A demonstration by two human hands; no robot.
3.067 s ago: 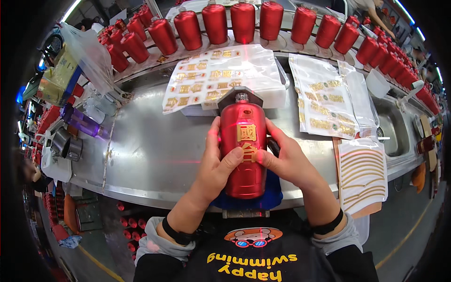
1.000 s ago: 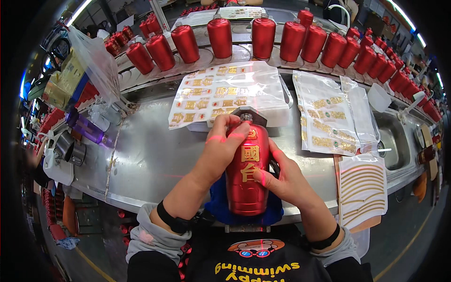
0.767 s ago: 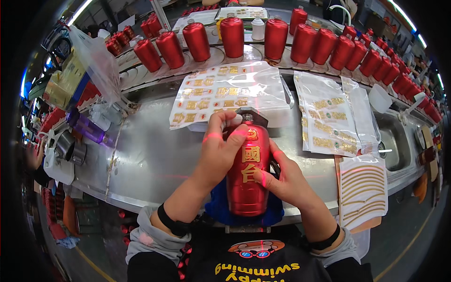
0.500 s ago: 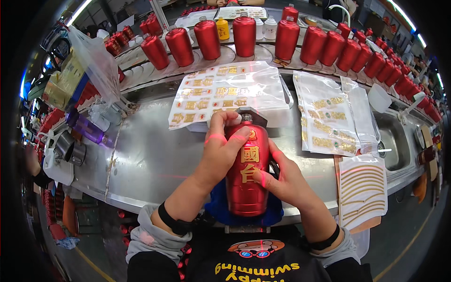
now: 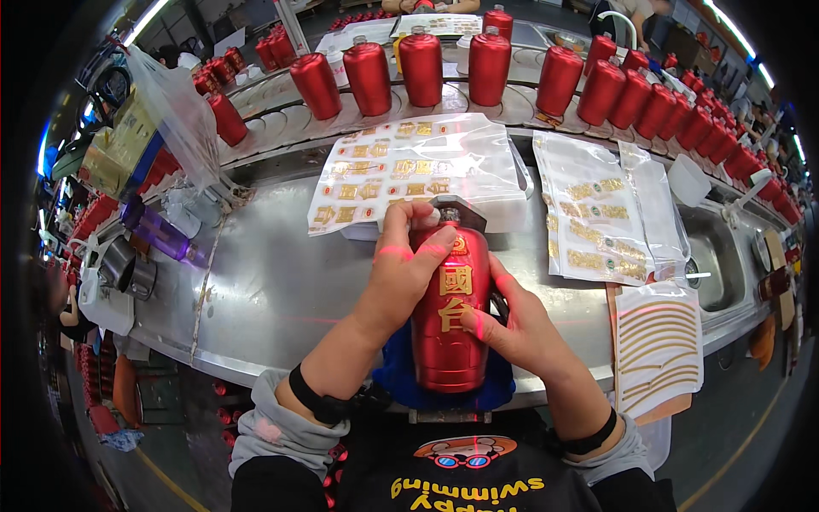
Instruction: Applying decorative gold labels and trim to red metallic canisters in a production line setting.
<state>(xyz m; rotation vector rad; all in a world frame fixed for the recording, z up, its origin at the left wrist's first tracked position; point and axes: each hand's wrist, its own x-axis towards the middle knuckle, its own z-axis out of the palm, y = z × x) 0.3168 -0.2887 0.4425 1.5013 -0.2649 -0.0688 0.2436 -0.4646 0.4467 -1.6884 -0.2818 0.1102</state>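
A glossy red bottle with raised gold characters lies tilted before me on a blue cloth, its neck against a dark angled holder. My left hand is closed at the bottle's upper left, thumb pressed beside the small gold emblem near the shoulder. A small white wad shows at its fingertips by the neck. Wrapped round the right side, my right hand has its thumb on the lower character; its other fingers are partly hidden behind the bottle. Thin red light lines cross both hands.
Sheets of gold stickers lie just beyond the bottle, with more sheets to the right. Gold curved strips sit near a sink. Red bottles line a curved conveyor at the back. A purple bottle lies left.
The red bottles on the near conveyor lane have shifted right, while one behind them has moved left. My hands and the held bottle have hardly moved.
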